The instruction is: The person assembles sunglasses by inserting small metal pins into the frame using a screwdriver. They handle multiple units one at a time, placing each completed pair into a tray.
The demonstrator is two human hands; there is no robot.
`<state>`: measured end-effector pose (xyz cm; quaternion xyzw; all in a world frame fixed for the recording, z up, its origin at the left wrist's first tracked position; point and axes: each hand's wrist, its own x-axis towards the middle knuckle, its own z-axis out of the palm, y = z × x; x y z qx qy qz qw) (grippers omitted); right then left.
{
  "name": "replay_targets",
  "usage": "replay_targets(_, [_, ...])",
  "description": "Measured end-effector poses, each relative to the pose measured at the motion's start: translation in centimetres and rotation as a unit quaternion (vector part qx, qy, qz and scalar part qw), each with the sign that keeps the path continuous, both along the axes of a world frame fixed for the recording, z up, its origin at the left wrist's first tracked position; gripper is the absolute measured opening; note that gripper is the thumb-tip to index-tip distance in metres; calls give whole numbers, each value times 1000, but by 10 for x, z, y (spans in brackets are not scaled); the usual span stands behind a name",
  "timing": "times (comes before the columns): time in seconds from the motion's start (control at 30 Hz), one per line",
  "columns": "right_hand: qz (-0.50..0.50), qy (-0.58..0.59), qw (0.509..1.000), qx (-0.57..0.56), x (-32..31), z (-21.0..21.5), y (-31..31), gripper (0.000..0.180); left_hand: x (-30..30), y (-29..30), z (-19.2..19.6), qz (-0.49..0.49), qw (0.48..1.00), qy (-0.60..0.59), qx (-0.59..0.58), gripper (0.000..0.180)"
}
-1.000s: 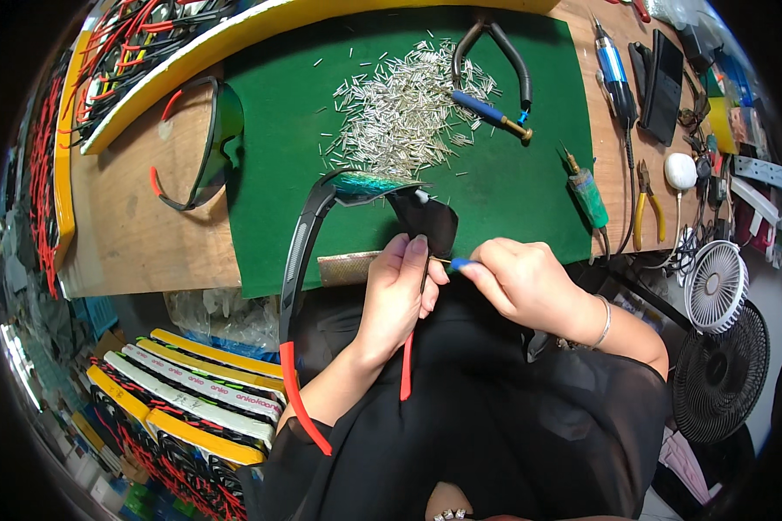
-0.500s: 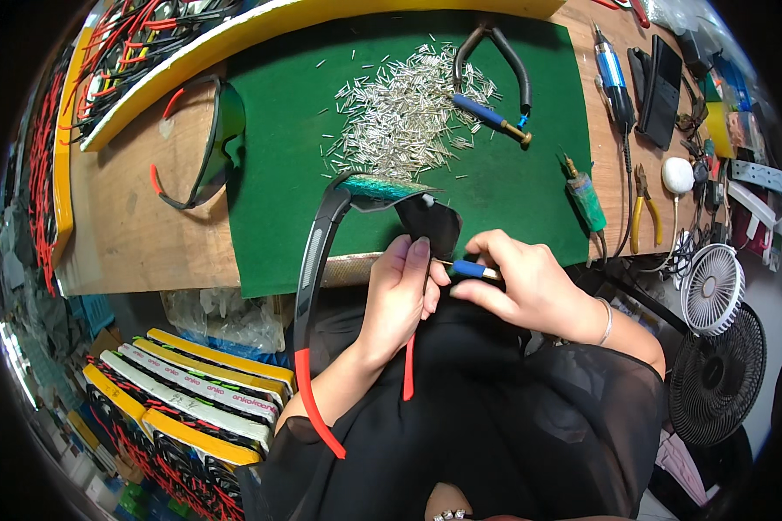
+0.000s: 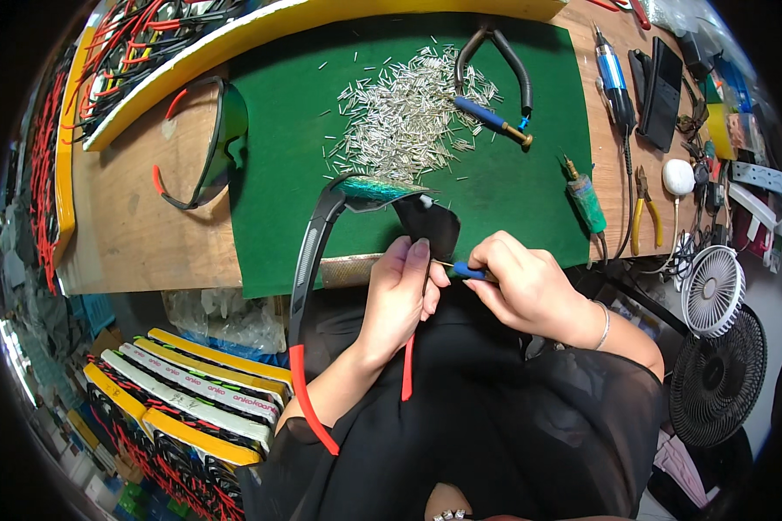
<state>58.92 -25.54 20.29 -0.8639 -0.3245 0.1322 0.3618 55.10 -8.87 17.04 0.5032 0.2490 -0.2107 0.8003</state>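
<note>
- The left hand (image 3: 401, 293) gripped a pair of black-framed sports sunglasses with a dark mirrored lens and red-tipped arms (image 3: 382, 204), fingers clenched around the frame beside the lens, at the near edge of the green mat (image 3: 269, 174).
- The right hand (image 3: 530, 291) pinched a small blue-handled tool (image 3: 469, 272), its tip touching the glasses just beside the left fingers.
- One long black arm of the glasses hung down past the table edge over the person's dark-clothed lap.
- A heap of small silver metal pins (image 3: 400, 117) lay on the mat beyond the hands.
- A second pair of similar sunglasses (image 3: 204, 148) rested on the wooden tabletop (image 3: 139, 234), well to the left.
- Yellow-handled pliers (image 3: 645, 208) and a white fan (image 3: 712, 291) sat at the right.
</note>
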Motion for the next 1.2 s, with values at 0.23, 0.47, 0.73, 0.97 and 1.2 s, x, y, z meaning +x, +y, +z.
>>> replay_targets(0.23, [-10, 51, 998, -32, -1, -3, -4, 23, 0, 0, 0, -18, 1000, -8, 15, 25])
replay_targets(0.47, [-2, 56, 997, -45, 0, -5, -4, 25, -1, 0, -1, -20, 1000, -17, 15, 26])
replay_targets(0.73, [-29, 94, 995, 3, 4, 1, -2, 20, -1, 0, -1, -29, 999, -18, 25, 25])
replay_targets(0.97, [-35, 45, 998, 10, -3, 1, -1, 21, -2, -1, -2, -43, 998, -31, 26, 24])
replay_targets(1.2, [-31, 14, 999, -2, -4, 0, 0, 21, -1, 2, 1, -33, 999, -7, 16, 24])
